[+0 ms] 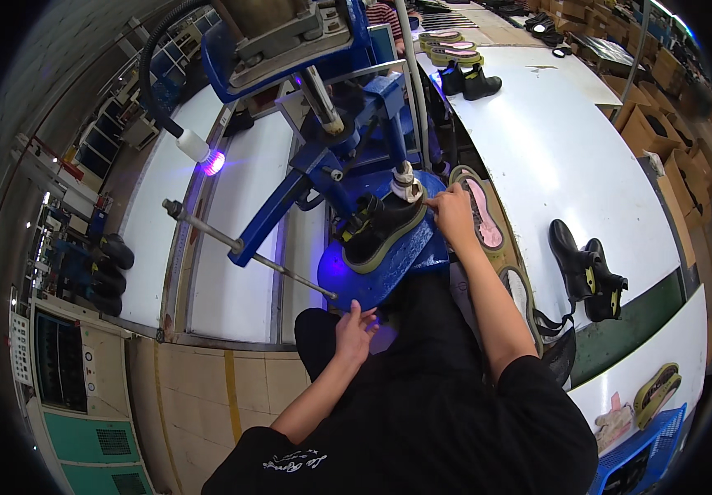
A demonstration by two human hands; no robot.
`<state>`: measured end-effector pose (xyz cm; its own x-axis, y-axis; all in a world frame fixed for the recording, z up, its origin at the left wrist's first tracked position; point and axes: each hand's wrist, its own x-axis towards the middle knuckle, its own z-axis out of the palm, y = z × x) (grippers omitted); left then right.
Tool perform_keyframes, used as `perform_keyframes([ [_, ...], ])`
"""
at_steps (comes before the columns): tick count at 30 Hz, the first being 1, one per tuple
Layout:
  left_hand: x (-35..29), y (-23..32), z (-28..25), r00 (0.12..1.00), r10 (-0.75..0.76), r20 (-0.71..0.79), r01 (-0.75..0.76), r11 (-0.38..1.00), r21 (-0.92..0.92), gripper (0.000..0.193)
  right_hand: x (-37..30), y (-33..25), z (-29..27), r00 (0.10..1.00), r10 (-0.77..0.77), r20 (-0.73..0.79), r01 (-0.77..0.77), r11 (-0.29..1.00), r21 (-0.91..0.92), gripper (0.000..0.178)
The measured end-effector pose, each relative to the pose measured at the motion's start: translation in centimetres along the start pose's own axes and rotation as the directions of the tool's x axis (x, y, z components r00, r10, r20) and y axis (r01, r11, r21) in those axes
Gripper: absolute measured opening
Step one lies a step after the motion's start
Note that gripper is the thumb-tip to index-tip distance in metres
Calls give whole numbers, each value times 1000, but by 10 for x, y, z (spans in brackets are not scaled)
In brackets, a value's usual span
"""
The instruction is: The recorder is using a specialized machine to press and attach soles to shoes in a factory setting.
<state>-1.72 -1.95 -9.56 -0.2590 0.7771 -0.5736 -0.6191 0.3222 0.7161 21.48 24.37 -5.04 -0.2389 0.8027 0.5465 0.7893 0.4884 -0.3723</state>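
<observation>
- Left hand [353, 330]: lies at the near edge of the blue plate [409, 257]; its fingers are loosely curled and slightly parted, with nothing visible between them.
- Dark boot [379, 224]: lies on the blue plate, toward its far edge; an olive sole runs along its lower margin.
- Right hand [453, 213]: is at the boot's right end, index finger extended to it and the others bent; whether the fingers pinch it cannot be told.
- Metal rod [281, 271]: slants from the plate's left part up to a knob, passing through the blue press frame [269, 210].
- Black boots [577, 268]: lie as a pair near the near edge of the white tabletop [529, 140].
- Pink-lined sole [484, 216]: lies just beside the tabletop's left edge.
- Lamp [212, 162]: glows violet, left of the press frame.
- Olive soles [455, 54]: lie at the tabletop's far left corner.
</observation>
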Motion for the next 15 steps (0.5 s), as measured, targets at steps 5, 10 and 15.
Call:
perform_keyframes([
  [5, -18, -16, 26, 983, -133, 129, 131, 991, 24, 37, 2, -9, 11, 997, -80, -1, 80, 992, 97, 30],
  [10, -24, -22, 57, 917, -292, 274, 289, 956, 50, 43, 6, -20, 13, 993, -113, 45, 102, 974, 202, 29],
  [15, -16, -39, 90, 828, -405, 388, 411, 909, 72, 50, 9, -25, 13, 972, -217, 88, 193, 955, 224, 28],
])
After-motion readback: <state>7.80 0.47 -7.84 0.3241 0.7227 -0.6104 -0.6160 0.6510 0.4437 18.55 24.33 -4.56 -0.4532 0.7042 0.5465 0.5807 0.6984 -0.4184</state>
